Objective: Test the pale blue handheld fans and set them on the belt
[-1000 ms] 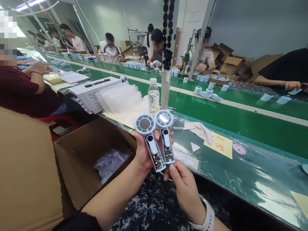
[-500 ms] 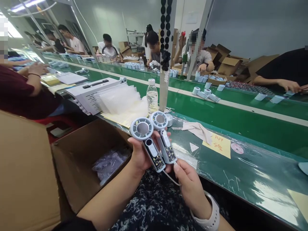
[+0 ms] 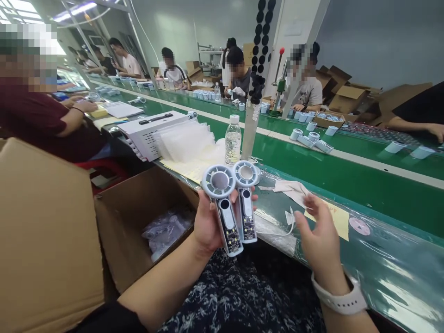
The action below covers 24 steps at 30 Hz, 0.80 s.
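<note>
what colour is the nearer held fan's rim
The fan's rim is pale blue, best seen in the head view.

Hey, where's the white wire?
In the head view, right of centre, the white wire curves between the two fans in the left hand and the open right hand.

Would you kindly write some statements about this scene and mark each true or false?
1. The left hand holds two light-blue, round-headed handheld devices. True.
2. The right hand grips one device. False: the right hand is apart from both.
3. The clear plastic bottle lies on its side. False: the bottle stands upright.
4. A white wristband circles the right wrist. True.
5. The open brown cardboard box holds crumpled clear plastic. True.
</note>
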Motion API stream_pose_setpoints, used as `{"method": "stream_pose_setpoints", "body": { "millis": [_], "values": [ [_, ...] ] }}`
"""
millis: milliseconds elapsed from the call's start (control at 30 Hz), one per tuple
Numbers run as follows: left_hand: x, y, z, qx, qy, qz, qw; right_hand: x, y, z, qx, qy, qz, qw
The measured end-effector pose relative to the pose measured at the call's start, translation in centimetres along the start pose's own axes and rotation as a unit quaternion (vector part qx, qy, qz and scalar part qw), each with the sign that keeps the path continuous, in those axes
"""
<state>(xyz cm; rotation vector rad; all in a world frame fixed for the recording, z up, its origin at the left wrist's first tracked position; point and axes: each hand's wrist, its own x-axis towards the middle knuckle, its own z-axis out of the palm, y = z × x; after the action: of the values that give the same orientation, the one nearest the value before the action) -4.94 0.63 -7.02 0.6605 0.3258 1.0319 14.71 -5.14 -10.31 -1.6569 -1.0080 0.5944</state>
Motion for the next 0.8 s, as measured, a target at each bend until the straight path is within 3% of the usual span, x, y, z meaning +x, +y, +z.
{"method": "stream_pose_setpoints", "body": {
  "millis": [67,133,167,267,367,467,633,800],
  "values": [
    [-0.4,-0.2,0.0,0.050,-0.026,-0.037,0.998,-2.0,-0.7,1.3,0.166,-0.151,0.041,0.974],
    [-0.7,-0.3,-0.2,0.131,-0.052,-0.087,0.986,-3.4,-1.1,2.2,0.298,-0.282,0.089,0.908],
    [-0.8,-0.2,-0.4,0.171,-0.066,-0.108,0.977,-3.7,-1.1,2.2,0.331,-0.312,0.103,0.884],
    [-0.6,-0.2,-1.2,0.219,-0.072,-0.116,0.966,-3.7,-0.4,1.1,0.348,-0.304,0.121,0.878],
    [0.0,-0.8,-2.0,0.158,0.006,-0.092,0.983,-3.7,0.6,-0.3,0.365,-0.263,0.151,0.880],
    [0.2,-1.7,-2.2,0.070,0.060,-0.132,0.987,-4.1,1.3,-0.4,0.358,-0.178,0.156,0.903],
    [-0.5,-2.7,-1.8,0.022,0.035,-0.173,0.984,-4.1,1.2,0.0,0.292,-0.126,0.175,0.932],
    [-1.1,-2.9,-1.7,0.050,0.005,-0.174,0.984,-4.4,0.5,-0.1,0.358,-0.157,0.182,0.902]
  ]
}}
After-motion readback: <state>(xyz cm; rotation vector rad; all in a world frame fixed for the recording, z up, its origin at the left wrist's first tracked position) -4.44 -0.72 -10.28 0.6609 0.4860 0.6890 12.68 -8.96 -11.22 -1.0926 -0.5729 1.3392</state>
